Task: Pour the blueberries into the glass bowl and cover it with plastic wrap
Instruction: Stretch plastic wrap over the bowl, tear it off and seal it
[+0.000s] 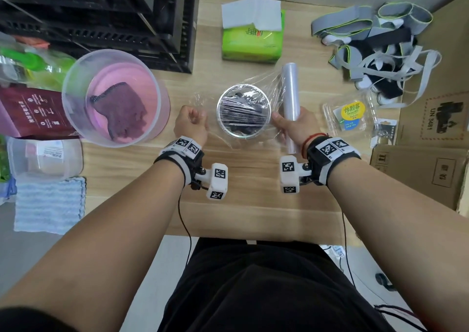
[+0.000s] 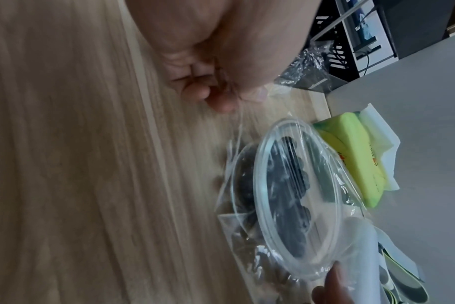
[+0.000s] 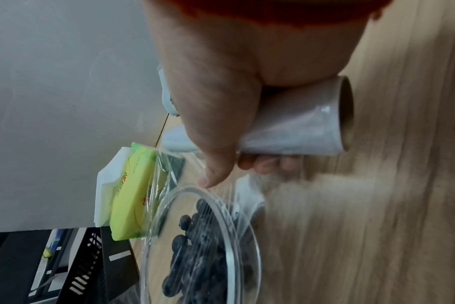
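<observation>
Stretching from a smooth white roll (image 1: pixel 291 95) across a round glass bowl (image 1: pixel 244 110), a thin, crinkled sheet of plastic wrap (image 1: pixel 266 83) lies taut over the rim, with shiny creases running across it. The bowl stands in the middle of a pale wood-grain table (image 1: pixel 253 179) and holds a heap of dark, round blueberries (image 3: pixel 192 246) under the film. The right hand (image 1: pixel 291 126) grips the roll, its fingers curled round the tube; the roll's near end shows a hollow cardboard core, and the thumb points down toward the bowl's rim. The left hand (image 1: pixel 190 123), just left of the bowl, is closed with the fingertips pinching the loose edge of the wrap, which bunches into fine folds there. Right of the roll lies a clear, flat plastic berry box (image 1: pixel 350 116) with a yellow label. Beyond the bowl sits a soft green tissue pack (image 1: pixel 251 39) with a white sheet poking out. To the left stands a frosted round tub (image 1: pixel 111 98) holding a purple cloth.
</observation>
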Demonstrator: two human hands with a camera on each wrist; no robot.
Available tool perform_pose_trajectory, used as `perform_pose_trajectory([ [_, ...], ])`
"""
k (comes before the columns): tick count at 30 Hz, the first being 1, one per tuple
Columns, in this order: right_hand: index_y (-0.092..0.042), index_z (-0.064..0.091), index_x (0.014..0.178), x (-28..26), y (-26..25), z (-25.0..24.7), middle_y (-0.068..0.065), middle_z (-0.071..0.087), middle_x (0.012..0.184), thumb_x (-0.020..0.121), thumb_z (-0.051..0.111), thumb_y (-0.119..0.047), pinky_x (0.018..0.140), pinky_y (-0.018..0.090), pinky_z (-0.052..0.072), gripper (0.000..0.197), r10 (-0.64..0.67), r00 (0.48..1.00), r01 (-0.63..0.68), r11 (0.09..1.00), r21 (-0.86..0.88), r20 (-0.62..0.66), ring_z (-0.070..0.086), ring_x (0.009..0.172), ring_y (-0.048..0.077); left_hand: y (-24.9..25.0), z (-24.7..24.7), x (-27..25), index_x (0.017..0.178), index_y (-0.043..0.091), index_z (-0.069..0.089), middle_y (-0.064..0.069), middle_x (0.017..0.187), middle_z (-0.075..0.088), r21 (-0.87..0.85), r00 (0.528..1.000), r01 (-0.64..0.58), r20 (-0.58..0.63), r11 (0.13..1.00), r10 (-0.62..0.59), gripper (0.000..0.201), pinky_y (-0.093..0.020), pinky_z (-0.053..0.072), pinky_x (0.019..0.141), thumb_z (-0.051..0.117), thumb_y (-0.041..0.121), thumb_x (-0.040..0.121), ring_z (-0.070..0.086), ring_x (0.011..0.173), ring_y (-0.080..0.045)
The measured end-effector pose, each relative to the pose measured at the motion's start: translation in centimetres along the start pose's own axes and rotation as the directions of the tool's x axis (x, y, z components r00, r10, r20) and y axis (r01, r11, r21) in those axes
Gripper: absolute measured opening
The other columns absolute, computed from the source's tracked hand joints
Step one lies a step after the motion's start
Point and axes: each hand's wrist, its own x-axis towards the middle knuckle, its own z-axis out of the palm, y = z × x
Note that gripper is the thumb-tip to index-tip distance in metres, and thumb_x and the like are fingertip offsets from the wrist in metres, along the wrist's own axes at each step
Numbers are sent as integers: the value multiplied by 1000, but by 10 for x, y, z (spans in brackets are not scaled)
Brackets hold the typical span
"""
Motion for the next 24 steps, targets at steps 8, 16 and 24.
perform_pose_trajectory([
  [8, -2, 55, 113, 4, -1, 0, 22, 70, 86, 79, 79, -43, 54, 37, 59, 58, 15, 1000, -15, 999, -39, -4, 61, 56, 24, 8, -11, 6, 105, 16, 52, 5, 88, 56, 142, 990, 143, -39, 979, -139, 17, -21, 37, 63, 63, 24, 94, 55, 74, -12],
  [16, -2, 54, 111, 2, 0, 1, 9, 66, 80, 81, 78, -38, 55, 38, 60, 53, 26, 1000, -26, 1000, -12, -5, 61, 61, 25, 36, -5, 4, 124, 24, 58, 5, 118, 63, 106, 960, -266, 124, 958, 253, 32, -27, 49, 93, 64, 17, 93, 62, 105, -11],
  [24, 1, 56, 110, 10, 6, 0, 13, 65, 81, 79, 79, -41, 47, 26, 51, 57, -7, 1000, 7, 999, -52, 4, 59, 52, 18, 62, 3, 37, 124, 19, 67, 0, 120, 70, 248, 877, -354, 422, 902, 228, 29, -29, 49, 99, 64, 22, 96, 65, 112, -17],
])
